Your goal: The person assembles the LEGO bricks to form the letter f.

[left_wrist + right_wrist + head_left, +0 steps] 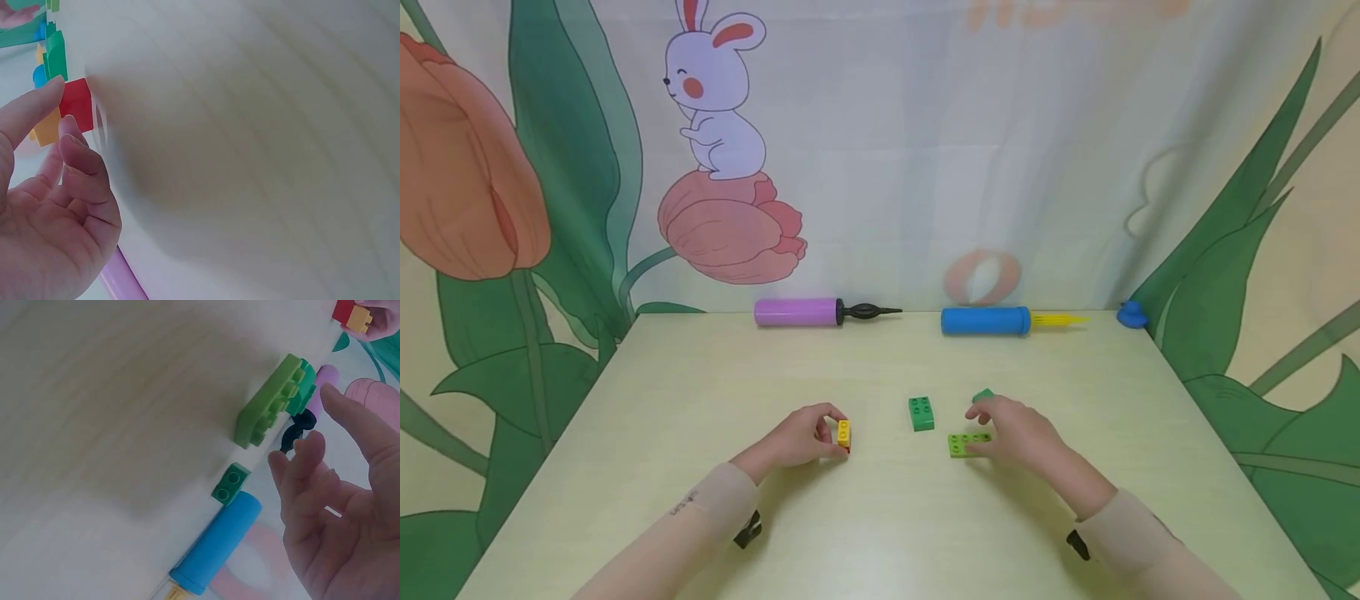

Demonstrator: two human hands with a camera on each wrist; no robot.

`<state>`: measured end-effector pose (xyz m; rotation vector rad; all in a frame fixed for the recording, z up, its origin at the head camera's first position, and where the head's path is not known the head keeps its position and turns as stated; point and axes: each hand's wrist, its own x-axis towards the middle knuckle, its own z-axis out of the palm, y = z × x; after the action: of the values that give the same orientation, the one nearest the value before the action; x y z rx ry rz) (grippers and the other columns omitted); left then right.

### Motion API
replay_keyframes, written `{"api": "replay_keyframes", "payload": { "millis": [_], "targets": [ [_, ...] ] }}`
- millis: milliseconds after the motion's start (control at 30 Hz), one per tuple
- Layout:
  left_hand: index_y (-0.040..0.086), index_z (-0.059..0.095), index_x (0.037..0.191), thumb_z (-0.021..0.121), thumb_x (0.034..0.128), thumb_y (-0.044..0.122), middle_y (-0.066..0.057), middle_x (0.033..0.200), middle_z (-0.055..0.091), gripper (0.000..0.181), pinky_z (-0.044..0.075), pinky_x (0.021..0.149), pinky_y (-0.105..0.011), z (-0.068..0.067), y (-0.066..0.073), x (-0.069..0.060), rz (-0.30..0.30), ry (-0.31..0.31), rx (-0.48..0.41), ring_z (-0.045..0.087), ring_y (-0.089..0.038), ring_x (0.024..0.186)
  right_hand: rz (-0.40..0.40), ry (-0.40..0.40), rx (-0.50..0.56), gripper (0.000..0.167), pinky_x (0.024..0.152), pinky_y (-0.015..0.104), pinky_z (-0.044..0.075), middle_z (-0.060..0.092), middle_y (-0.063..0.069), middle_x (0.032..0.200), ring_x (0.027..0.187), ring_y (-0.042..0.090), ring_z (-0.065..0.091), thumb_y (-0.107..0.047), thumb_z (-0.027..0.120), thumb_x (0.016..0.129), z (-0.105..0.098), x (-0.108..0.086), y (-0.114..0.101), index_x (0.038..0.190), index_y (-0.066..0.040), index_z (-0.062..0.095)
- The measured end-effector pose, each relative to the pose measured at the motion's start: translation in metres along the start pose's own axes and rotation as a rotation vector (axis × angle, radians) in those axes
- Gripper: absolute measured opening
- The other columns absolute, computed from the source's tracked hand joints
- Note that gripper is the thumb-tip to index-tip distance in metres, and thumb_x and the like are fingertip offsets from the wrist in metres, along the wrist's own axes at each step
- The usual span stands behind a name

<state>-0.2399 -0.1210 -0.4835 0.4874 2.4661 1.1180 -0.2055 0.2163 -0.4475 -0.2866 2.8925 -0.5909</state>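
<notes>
My left hand (805, 435) holds a yellow brick (844, 432) between thumb and fingers; beneath it is a red brick (77, 105), joined in one stack. Over a lime green brick (958, 446) hovers my right hand (1018, 429), thumb and fingers apart. In the right wrist view a gap shows between that hand (350, 519) and the lime brick (265, 403). A dark green brick (921, 413) lies between the hands. Partly hidden behind the right fingers is a small green brick (983, 395), seen whole in the right wrist view (230, 484).
Along the table's back edge lie a purple pump (797, 312) with a black nozzle and a blue pump (985, 321) with a yellow nozzle. A small blue object (1132, 314) sits at the back right corner. A printed curtain (880, 167) hangs behind the table (880, 533).
</notes>
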Motion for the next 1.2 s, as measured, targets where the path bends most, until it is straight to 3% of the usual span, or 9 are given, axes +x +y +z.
{"api": "replay_keyframes", "payload": {
  "millis": [300,933,1200],
  "targets": [
    [0.004,0.055,0.121,0.078,0.0819,0.015,-0.005,0.079,0.056,0.047,0.044,0.055,-0.028,0.001,0.000,-0.002,-0.001,0.000,0.006,0.050,-0.014,0.056,0.010,-0.070,0.001,0.047,0.079,0.042,0.048,0.064,0.000,0.098,0.090,0.019,0.058,-0.024,0.089,0.068,0.006,0.000,0.009,0.109,-0.014,0.067],
    [0.004,0.057,0.115,0.078,0.0828,0.016,-0.005,0.078,0.056,0.040,0.042,0.055,-0.027,-0.002,0.002,-0.005,-0.011,-0.002,0.014,0.049,-0.014,0.056,0.042,-0.077,-0.028,0.038,0.076,0.038,0.047,0.062,-0.003,0.092,0.083,0.016,0.055,-0.021,0.088,0.069,0.014,0.006,0.014,0.103,-0.017,0.070],
    [0.004,0.057,0.114,0.078,0.0824,0.015,-0.005,0.077,0.056,0.040,0.041,0.054,-0.027,-0.001,0.003,-0.005,-0.011,0.003,0.017,0.049,-0.013,0.055,0.022,-0.031,-0.033,0.037,0.073,0.036,0.047,0.059,-0.002,0.093,0.080,0.016,0.053,-0.020,0.087,0.071,0.014,0.005,0.014,0.103,-0.017,0.070]
  ]
}}
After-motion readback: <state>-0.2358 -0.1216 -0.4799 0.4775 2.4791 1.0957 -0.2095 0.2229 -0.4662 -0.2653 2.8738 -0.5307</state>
